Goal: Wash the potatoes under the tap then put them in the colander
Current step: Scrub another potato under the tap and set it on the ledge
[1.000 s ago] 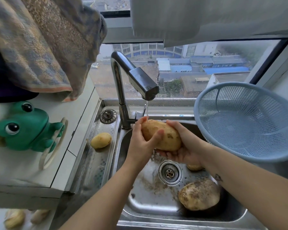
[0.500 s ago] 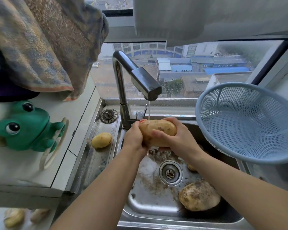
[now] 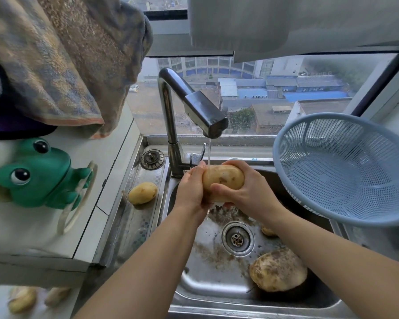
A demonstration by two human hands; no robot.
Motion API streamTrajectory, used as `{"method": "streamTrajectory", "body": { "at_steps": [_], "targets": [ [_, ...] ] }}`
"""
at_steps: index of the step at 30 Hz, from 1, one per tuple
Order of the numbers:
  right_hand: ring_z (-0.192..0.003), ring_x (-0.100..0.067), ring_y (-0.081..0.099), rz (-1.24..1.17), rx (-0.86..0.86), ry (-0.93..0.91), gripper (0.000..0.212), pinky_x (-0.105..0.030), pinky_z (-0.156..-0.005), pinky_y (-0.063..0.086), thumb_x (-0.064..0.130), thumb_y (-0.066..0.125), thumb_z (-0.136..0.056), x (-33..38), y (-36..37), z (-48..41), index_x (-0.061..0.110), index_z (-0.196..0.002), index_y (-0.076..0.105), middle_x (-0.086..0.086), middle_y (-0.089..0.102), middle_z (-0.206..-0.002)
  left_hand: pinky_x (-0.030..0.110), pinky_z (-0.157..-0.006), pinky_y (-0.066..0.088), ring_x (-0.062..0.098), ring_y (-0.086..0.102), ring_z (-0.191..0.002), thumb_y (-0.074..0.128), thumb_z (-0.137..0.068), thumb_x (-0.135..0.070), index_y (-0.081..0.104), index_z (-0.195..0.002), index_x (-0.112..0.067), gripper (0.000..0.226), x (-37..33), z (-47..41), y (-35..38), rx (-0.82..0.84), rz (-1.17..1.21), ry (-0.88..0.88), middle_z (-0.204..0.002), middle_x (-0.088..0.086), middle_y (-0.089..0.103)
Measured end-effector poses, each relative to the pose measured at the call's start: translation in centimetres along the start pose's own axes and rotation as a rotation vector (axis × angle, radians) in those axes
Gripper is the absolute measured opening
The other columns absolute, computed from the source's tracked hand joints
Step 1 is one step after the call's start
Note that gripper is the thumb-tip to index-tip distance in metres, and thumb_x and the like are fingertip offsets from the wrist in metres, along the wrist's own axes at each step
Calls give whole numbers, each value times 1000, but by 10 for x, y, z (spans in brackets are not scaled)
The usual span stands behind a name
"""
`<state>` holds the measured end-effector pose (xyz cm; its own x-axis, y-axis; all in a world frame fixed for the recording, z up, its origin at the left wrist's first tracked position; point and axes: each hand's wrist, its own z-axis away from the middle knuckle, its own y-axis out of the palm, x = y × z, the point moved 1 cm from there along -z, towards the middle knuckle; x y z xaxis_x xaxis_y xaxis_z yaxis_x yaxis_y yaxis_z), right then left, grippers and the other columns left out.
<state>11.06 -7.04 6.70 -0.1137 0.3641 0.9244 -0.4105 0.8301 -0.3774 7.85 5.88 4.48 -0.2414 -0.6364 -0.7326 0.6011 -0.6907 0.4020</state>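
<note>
A single head-worn camera (wide-angle) looks forward and down, close over the sink [image 3: 200, 284], tap [image 3: 203, 111] and window [image 3: 274, 93] at twelve o'clock.

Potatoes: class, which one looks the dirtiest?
The big potato lying in the sink, right of the drain: brown soil mottles its skin, while the held potato and the drainboard potato look far cleaner.

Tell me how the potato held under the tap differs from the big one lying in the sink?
The held potato looks mostly clean and yellow; the sink potato is smeared with brown dirt. The held potato is gripped by the left hand and right hand under the tap stream; the sink potato lies untouched on the sink floor near the drain. The held potato is longish; the sink potato looks rounder and bulkier. Both are whole.
</note>
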Motion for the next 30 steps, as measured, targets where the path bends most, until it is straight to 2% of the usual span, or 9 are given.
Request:
{"method": "streamTrajectory", "body": {
  "at_steps": [5, 7, 10, 14, 16, 21, 25, 27, 30],
  "targets": [
    [-82, -25, 70, -296, 116, 131, 50, -29, -53, 57, 24, 79, -74, 1, -13, -7, 20, -117, 54, -12, 59, -110, 51, -102, 46, 37, 54, -123, 51, -98, -20, 36, -139, -13, 44, -8, 12, -11, 349, 9, 1, -133, 23, 50],
    [-78, -24, 70, -277, 116, 107, 48, -32, -54, 59, 23, 80, -74, 3, -13, -7, 22, -115, 54, -9, 59, -106, 52, -100, 47, 36, 55, -121, 55, -94, -19, 37, -138, -14, 47, -9, 12, -11, 335, 11, 3, -132, 22, 50],
    [-78, -22, 70, -127, 59, 28, 52, -37, -59, 61, 27, 84, -71, 5, -8, -4, 26, -113, 54, 0, 59, -98, 49, -81, 56, 35, 62, -102, 64, -88, -26, 44, -133, -8, 52, -6, 6, -5, 190, -9, 35, -127, 25, 55],
    [-81, -18, 69, -87, 62, -8, 57, -31, -60, 61, 30, 85, -69, 2, -2, -1, 30, -116, 53, 4, 58, -100, 49, -77, 56, 29, 64, -84, 52, -97, -32, 59, -107, -10, 25, -7, 0, 4, -27, 31, -10, -99, 18, 63],
    [-88, -19, 67, -251, 100, 66, 53, -30, -59, 60, 21, 83, -72, 1, -6, 0, 27, -116, 54, -1, 56, -106, 46, -75, 56, 28, 65, -87, 44, -101, -31, 60, -105, -13, 25, -11, 1, 1, 34, -5, -32, -102, 17, 65],
    [-99, -32, 67, -449, 252, 173, 55, -47, -70, 61, 25, 78, -62, -6, -20, -3, 28, -113, 55, -13, 53, -119, 44, -85, 57, 31, 58, -119, 34, -104, -28, 50, -135, -10, 38, -18, 9, -16, 325, 27, -87, -131, 20, 58],
    [-94, -21, 69, -172, 370, 112, 67, -33, -69, 61, 27, 85, -60, 3, -31, -12, 29, -120, 54, -4, 59, -114, 41, -79, 57, 28, 58, -106, 53, -94, -20, 52, -128, -11, 36, -13, 10, -17, 320, 23, -18, -127, 20, 55],
    [-92, -10, 67, 71, 394, 10, 71, -21, -71, 58, 27, 90, -62, 8, -31, -14, 28, -124, 54, 3, 62, -109, 39, -68, 57, 30, 57, -98, 58, -92, -18, 55, -118, -10, 27, -8, 8, -12, 219, 11, 16, -119, 21, 54],
    [-88, -4, 64, 285, 395, -88, 74, -16, -71, 55, 33, 89, -62, 14, -24, -13, 31, -126, 52, 9, 62, -105, 44, -71, 56, 29, 62, -85, 63, -90, -25, 63, -96, -11, 15, -4, 7, -4, 4, 24, -25, -96, 17, 62]
  ]
}}
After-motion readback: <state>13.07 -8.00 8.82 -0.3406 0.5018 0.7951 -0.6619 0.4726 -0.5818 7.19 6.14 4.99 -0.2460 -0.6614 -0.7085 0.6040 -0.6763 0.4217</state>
